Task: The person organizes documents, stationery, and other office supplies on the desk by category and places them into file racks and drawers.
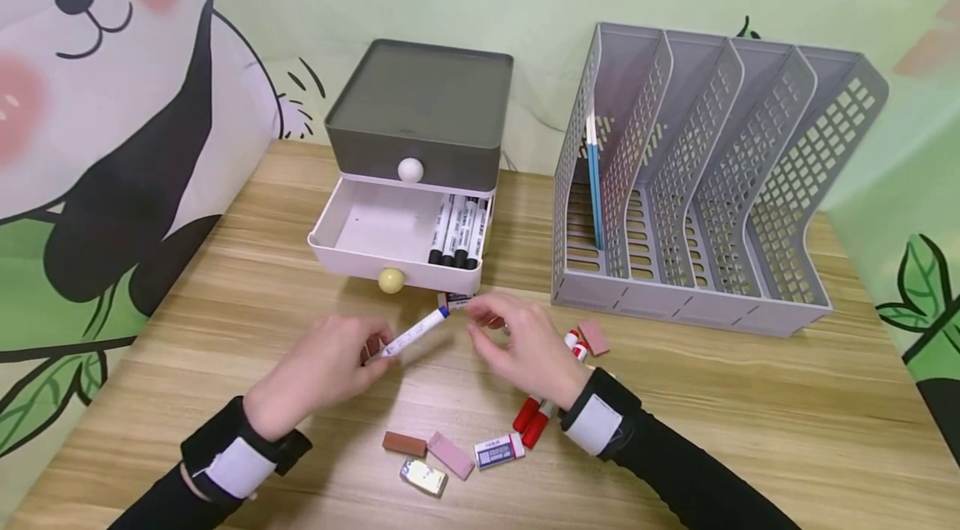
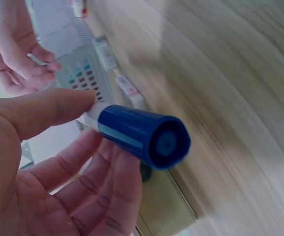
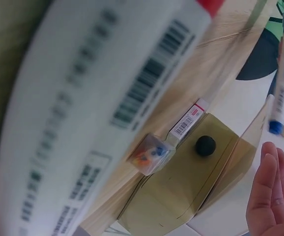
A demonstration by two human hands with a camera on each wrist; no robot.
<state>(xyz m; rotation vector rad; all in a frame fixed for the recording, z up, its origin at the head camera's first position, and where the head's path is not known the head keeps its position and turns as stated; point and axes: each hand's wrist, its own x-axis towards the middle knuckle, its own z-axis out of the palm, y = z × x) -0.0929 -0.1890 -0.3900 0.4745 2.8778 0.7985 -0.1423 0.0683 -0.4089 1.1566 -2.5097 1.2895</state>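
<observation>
My left hand [image 1: 322, 367] pinches a white marker with blue ends [image 1: 412, 334] between thumb and fingers. In the left wrist view its blue cap [image 2: 142, 135] points toward the camera. My right hand [image 1: 517, 342] is just right of the marker's far end, fingers loosely bent and holding nothing. In the right wrist view, a gap separates the right fingers [image 3: 272, 191] from the marker [image 3: 282, 83]. Several red markers [image 1: 534, 422] lie beneath the right wrist. Behind the hands, the pulled-out white drawer [image 1: 352, 259] contains several black-capped markers [image 1: 457, 234] along its right side.
The drawer belongs to a grey-topped organizer [image 1: 420, 97]. A grey file rack [image 1: 690, 305] with a thin blue item [image 1: 595, 188] stands right. Erasers lie in front: brown [image 1: 405, 443], pink [image 1: 450, 455], sleeved [image 1: 498, 452]. Another pink eraser [image 1: 595, 337] lies near the rack.
</observation>
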